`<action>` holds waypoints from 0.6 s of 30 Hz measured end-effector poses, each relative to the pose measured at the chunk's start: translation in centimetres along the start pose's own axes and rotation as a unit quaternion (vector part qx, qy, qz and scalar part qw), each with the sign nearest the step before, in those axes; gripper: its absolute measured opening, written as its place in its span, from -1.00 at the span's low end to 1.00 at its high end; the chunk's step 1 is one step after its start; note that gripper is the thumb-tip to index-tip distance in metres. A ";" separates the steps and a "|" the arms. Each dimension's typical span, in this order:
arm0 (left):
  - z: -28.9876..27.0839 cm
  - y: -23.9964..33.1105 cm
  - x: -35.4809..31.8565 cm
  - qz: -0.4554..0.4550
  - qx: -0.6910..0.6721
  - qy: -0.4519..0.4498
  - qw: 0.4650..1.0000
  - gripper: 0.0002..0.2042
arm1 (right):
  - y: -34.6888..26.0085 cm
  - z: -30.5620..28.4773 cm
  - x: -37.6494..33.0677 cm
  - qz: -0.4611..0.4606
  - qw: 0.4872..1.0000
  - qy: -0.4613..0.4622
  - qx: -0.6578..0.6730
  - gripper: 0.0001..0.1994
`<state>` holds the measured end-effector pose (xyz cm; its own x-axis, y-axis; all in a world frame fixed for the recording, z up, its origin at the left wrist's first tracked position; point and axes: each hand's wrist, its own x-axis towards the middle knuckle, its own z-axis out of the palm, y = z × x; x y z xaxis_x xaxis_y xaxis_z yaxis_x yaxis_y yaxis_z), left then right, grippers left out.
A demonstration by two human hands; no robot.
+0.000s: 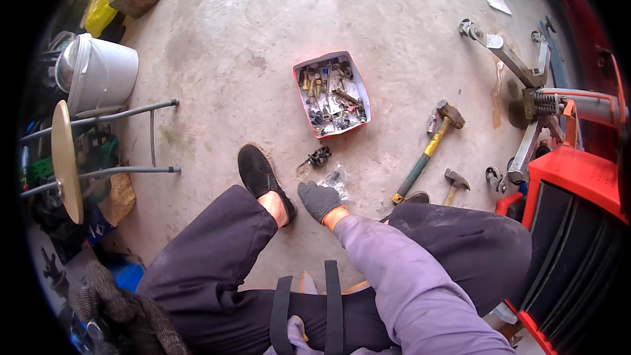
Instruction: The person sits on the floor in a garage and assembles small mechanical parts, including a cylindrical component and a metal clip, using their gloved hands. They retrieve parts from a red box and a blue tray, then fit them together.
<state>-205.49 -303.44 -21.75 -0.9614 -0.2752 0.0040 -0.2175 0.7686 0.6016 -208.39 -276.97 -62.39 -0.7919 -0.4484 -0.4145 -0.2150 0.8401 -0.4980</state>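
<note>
My right hand [320, 201], in a dark grey glove with an orange cuff, is low over the concrete between my shoe and a clear plastic bag [339, 180]. Its fingers are curled together, and whatever they may hold is hidden. Just beyond it lies a cluster of small black parts [319, 156]. Farther out, a red-rimmed tin [299, 102] holds bolts, fittings and other small metal pieces. My left hand [125, 309], in a knitted glove, is close up at the lower left with bent fingers. A round metal end [95, 330] shows beside them; the rest is hidden.
A sledgehammer [420, 164] with a yellow and green handle and a claw hammer [455, 183] lie at the right. Beyond them are a wheeled metal stand [516, 66] and a red tool cabinet [572, 174]. At the left are a white bucket [108, 72] and a tipped stool [68, 164].
</note>
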 end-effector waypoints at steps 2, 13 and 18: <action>-0.2 0.1 -0.1 0.001 -0.006 0.001 1.000 -0.51 | -0.6 -1.1 0.5 0.025 0.999 0.002 0.028 -0.80; 1.4 2.7 1.1 0.003 -0.403 0.101 0.910 -0.50 | -2.4 -9.4 3.7 0.094 0.984 0.031 0.149 -0.60; 3.3 6.1 3.2 0.052 -0.641 -0.112 0.758 -0.59 | -1.1 -13.8 2.2 0.083 0.972 -0.012 0.220 -0.72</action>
<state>-210.46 -297.78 -20.72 -0.9978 -0.0371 0.0556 0.0664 -0.4513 0.8899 -217.79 -274.64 -52.28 -0.7803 -0.3288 -0.5320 0.1839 0.6924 -0.6977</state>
